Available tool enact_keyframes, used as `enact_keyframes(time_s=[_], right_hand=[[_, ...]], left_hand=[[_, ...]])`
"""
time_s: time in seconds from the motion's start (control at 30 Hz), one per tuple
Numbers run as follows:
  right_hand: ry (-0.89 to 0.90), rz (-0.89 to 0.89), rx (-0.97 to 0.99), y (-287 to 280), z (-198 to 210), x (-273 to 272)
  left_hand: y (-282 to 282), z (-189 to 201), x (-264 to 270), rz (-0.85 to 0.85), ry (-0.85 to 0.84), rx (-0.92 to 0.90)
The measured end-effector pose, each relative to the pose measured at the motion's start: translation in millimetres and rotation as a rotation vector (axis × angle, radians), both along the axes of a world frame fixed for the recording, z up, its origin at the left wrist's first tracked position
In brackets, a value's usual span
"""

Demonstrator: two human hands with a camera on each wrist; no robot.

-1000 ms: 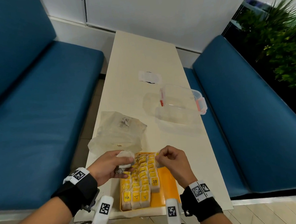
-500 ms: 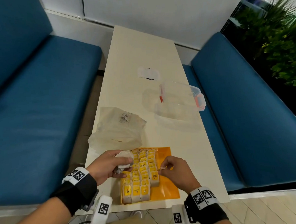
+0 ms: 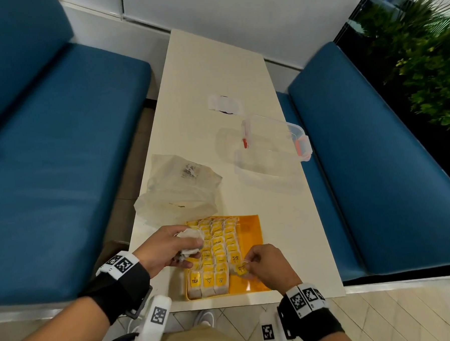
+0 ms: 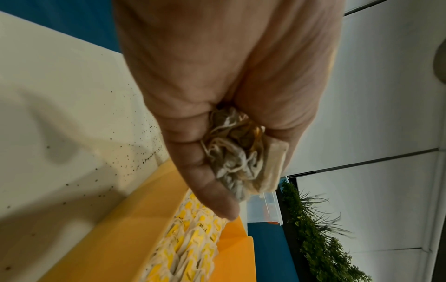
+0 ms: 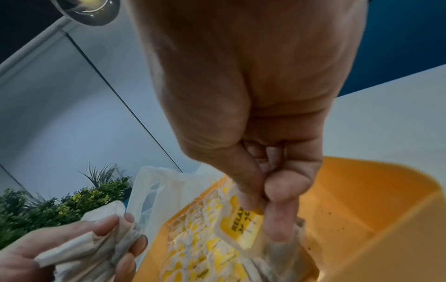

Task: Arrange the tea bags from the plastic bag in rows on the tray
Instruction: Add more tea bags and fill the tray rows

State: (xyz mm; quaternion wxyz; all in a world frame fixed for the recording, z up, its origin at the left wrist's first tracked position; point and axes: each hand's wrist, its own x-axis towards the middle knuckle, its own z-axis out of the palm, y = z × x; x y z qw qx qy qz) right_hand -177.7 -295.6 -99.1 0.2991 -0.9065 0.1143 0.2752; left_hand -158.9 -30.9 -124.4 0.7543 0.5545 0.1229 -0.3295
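Observation:
An orange tray (image 3: pixel 251 236) lies at the table's near edge, its left part filled with rows of tea bags (image 3: pixel 217 249) with yellow tags. My left hand (image 3: pixel 170 247) hovers over the tray's left side and grips a bunch of tea bags (image 3: pixel 189 240), seen as crumpled bags and strings (image 4: pixel 237 152). My right hand (image 3: pixel 262 266) pinches one tea bag by its yellow tag (image 5: pixel 243 227) low over the near end of the fourth row (image 3: pixel 240 268). The crumpled plastic bag (image 3: pixel 180 188) lies just beyond the tray.
A clear lidded container (image 3: pixel 272 152) with red clips stands at the table's right edge, and a small white packet (image 3: pixel 224 106) lies farther back. Blue benches (image 3: pixel 61 152) flank the narrow table (image 3: pixel 213 66). A green plant (image 3: pixel 426 55) stands at the right.
My right hand has drawn back from the tray's far end to its near right part, lowering with the tea bag. The left hand keeps its bunch in place.

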Motion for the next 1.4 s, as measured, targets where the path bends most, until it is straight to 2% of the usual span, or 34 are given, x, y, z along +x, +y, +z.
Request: enact_keyframes(time_s=[0.3, 0.53, 0.87, 0.93, 1.0, 1.03, 1.1, 1.17, 1.2, 1.3, 1.4], right_hand=[[0.184, -0.134, -0.047, 19.8, -21.9, 4.8], [0.103, -0.141, -0.100, 25.7, -39.8, -0.9], [0.119, -0.132, -0.107, 26.7, -49.0, -0.3], [0.071, -0.143, -0.129, 27.6, -36.2, -0.7], [-0.091, -0.109, -0.165, 27.6, -18.2, 2.2], [-0.205, -0.085, -0.129, 28.7, -7.4, 4.5], [-0.333, -0.062, 0.107, 34.3, 17.3, 10.7], [-0.284, -0.053, 0.380, 41.5, 34.1, 16.4], [-0.258, -0.033, 0.429, 45.0, 38.7, 18.7], [-0.270, 0.002, 0.386, 51.7, 42.2, 23.2], [-0.301, -0.064, 0.401, 50.3, 37.4, 22.8]], left_hand=[[-0.4, -6.9, 1.7, 0.003, 0.017, 0.032], [-0.7, -8.0, 1.4, -0.002, 0.021, 0.034], [-2.4, -3.8, -0.4, -0.021, 0.004, 0.045], [-1.5, -0.7, -0.1, -0.029, 0.012, 0.033], [-1.9, 6.5, 0.7, -0.059, 0.003, 0.021], [-2.8, 10.5, 1.4, -0.084, -0.006, 0.016], [-7.0, 18.3, 3.6, -0.134, -0.020, 0.012], [-12.5, 24.2, 6.1, -0.178, -0.043, 0.019], [-14.9, 26.3, 7.4, -0.199, -0.055, 0.023], [-19.5, 30.5, 10.4, -0.228, -0.073, 0.023], [-21.1, 31.9, 12.5, -0.210, -0.083, 0.027]])
